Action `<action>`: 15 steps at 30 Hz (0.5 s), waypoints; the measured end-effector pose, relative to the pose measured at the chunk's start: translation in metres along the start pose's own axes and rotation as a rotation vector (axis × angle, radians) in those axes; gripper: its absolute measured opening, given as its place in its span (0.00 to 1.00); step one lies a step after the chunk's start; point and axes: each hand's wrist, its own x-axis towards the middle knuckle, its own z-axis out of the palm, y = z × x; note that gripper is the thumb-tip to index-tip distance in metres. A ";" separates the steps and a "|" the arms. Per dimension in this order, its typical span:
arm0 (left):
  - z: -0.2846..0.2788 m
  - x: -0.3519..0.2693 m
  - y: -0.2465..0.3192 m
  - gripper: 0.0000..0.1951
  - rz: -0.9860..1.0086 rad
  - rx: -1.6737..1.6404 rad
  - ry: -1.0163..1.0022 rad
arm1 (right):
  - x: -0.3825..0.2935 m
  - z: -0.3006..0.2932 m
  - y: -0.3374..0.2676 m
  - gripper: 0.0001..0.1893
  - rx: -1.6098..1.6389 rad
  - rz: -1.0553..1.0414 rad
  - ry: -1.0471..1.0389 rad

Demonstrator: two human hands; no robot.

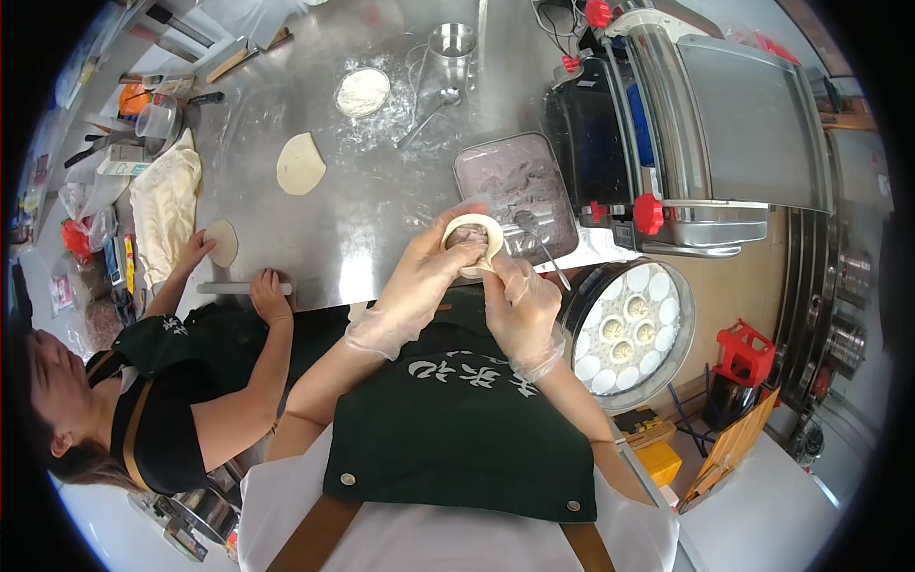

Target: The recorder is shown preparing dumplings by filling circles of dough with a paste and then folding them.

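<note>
In a clear plastic glove, my left hand cups a round dough wrapper, its thumb pressed on the greyish filling inside. My right hand, gloved the same way, pinches the wrapper's near right edge into a fold. Just beyond my hands lies a rectangular metal tray of grey-purple filling, with a metal spoon resting across its near part. To the right, a round steamer holds several pleated buns among white paper rounds.
At left a co-worker's hands are at a rolling pin and a dough disc. Another disc, a bowl of flour and a metal cup stand on the steel table. A dough roller machine occupies the right.
</note>
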 end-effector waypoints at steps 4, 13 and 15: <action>0.000 0.001 -0.002 0.21 0.026 0.206 0.034 | -0.004 0.008 -0.001 0.14 0.274 0.169 0.014; 0.001 0.003 -0.004 0.21 0.011 0.469 0.144 | 0.004 0.006 -0.002 0.09 0.176 0.046 0.113; 0.006 0.001 -0.011 0.21 0.051 -0.051 0.190 | 0.009 0.004 -0.008 0.07 0.175 0.094 0.099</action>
